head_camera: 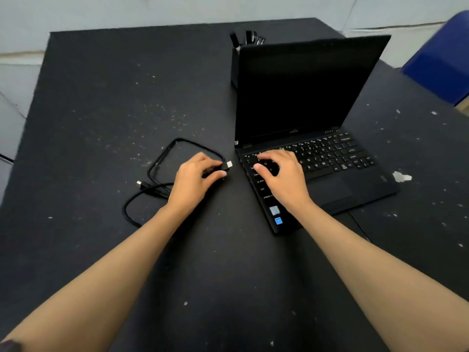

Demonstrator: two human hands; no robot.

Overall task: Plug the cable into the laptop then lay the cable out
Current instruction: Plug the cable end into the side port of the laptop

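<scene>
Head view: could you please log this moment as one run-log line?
left hand: grips USB plug, aimed at laptop | right hand: braces keyboard | cable: coiled, unplugged

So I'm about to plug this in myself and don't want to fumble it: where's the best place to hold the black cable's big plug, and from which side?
Hold the black moulded housing just behind the silver metal tip, coming from the left, as the left hand does, leaving the tip free and pointing at the black laptop.
</scene>
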